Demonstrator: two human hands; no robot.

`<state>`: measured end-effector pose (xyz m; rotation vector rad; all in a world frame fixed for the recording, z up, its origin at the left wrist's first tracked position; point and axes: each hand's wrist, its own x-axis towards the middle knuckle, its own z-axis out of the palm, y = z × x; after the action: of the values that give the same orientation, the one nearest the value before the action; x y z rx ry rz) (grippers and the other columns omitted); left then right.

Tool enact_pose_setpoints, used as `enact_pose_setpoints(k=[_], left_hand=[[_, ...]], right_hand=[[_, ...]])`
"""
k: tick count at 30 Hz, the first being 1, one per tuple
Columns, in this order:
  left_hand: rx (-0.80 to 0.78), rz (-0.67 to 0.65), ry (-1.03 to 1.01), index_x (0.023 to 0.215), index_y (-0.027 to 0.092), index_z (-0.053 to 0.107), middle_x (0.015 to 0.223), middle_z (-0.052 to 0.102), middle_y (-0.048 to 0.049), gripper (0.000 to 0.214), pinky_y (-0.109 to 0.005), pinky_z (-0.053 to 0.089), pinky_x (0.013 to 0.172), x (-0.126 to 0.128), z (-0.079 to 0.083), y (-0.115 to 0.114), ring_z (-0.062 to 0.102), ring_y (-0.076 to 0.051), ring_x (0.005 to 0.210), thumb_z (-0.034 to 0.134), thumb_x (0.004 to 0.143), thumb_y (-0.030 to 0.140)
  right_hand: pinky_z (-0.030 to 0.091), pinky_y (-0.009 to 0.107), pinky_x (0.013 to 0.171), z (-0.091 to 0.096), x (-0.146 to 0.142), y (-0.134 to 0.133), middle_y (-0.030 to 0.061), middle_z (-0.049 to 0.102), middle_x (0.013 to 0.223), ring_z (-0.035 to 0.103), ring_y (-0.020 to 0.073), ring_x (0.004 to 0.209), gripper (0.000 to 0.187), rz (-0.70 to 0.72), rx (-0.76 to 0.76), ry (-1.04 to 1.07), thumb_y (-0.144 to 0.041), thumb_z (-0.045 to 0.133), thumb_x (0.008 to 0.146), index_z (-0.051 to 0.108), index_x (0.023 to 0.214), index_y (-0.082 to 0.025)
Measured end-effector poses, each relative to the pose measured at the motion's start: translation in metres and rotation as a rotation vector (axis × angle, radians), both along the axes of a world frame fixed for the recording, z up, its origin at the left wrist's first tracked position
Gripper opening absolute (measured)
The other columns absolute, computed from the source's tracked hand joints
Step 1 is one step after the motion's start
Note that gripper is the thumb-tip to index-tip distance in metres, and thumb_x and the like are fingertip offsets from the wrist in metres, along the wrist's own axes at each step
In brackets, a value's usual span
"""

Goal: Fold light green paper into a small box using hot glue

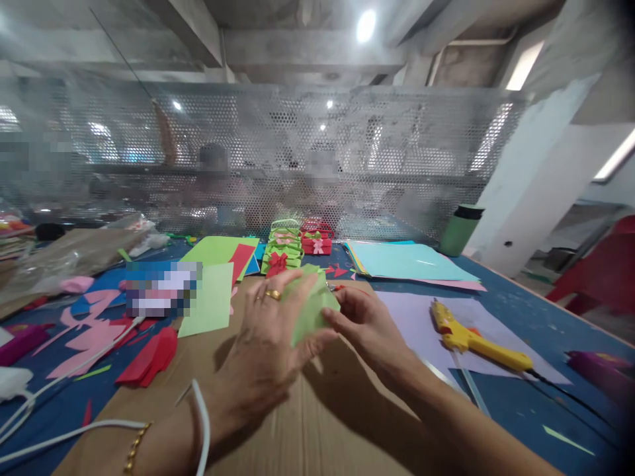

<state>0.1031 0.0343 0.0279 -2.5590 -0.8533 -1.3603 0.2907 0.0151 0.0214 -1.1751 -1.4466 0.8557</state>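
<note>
My left hand [272, 330], with a ring on one finger, is closed around a folded piece of light green paper [312, 304]. The hand is slightly blurred. From the other side, my right hand [364, 324] pinches the same paper's right edge between thumb and fingers. Something small, red and silvery shows by the right fingertips, too hidden to name. Beneath both hands lies a brown cardboard sheet [317, 423]. Just beyond them stand small green paper bags [284, 241] with bows, beside a red paper bag [316, 243].
On the right, a yellow glue gun [476, 347] rests on lilac paper [401, 311]. Behind it are stacked coloured sheets [411, 259] and a green bottle [459, 230]. Pink paper cut-outs [89, 337], red pieces [149, 357] and a white cable [74, 433] lie left.
</note>
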Motion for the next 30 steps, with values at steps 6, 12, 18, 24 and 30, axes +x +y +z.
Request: enact_pose_setpoints(k=[6,12,18,24,30], left_hand=[[-0.587,-0.039,-0.514,0.113,0.019,0.065,0.109,0.068,-0.0097,0.036,-0.038,0.048,0.09,-0.031,0.031,0.03,0.063,-0.025,0.103,0.046,0.098,0.046],[-1.354,-0.39,-0.376,0.089,0.015,0.072,0.086,0.072,-0.0086,0.032,-0.027,0.048,0.064,-0.038,0.028,0.041,0.064,-0.017,0.07,0.07,0.082,0.047],[-1.374,-0.429,-0.345,0.088,0.014,0.073,0.08,0.073,-0.0089,0.037,-0.028,0.047,0.059,-0.025,0.016,0.033,0.065,-0.019,0.066,0.074,0.075,0.048],[-1.222,-0.356,-0.372,0.073,0.018,0.074,0.065,0.067,-0.0025,0.021,-0.024,0.038,0.051,-0.02,0.009,0.038,0.058,-0.016,0.058,0.073,0.073,0.039],[-1.196,-0.307,-0.285,0.07,0.02,0.075,0.062,0.067,-0.0008,0.019,-0.022,0.039,0.049,-0.018,0.005,0.031,0.058,-0.016,0.057,0.074,0.071,0.039]], right_hand=[[0.046,0.026,0.056,0.011,0.007,-0.002,-0.0024,0.058,0.067,0.056,0.0107,0.059,0.037,0.219,-0.097,0.002,-0.049,0.076,0.076,0.054,0.075,-0.019],[0.047,0.026,0.06,0.017,0.013,-0.005,-0.0014,0.062,0.072,0.057,0.0102,0.062,0.038,0.442,-0.221,-0.024,-0.051,0.075,0.078,0.056,0.082,-0.018],[0.043,0.025,0.054,0.007,0.011,0.003,-0.0023,0.059,0.066,0.055,0.0111,0.057,0.038,0.339,-0.168,-0.217,-0.052,0.071,0.08,0.053,0.078,-0.018],[0.046,0.026,0.059,0.039,0.023,0.0,0.0019,0.063,0.08,0.056,0.0122,0.067,0.029,0.242,-0.089,-0.374,-0.044,0.07,0.083,0.064,0.093,-0.017],[0.056,0.032,0.074,0.098,0.055,-0.03,0.0065,0.069,0.097,0.066,0.0154,0.081,0.036,-0.009,0.16,-0.176,-0.046,0.066,0.087,0.066,0.107,-0.017]])
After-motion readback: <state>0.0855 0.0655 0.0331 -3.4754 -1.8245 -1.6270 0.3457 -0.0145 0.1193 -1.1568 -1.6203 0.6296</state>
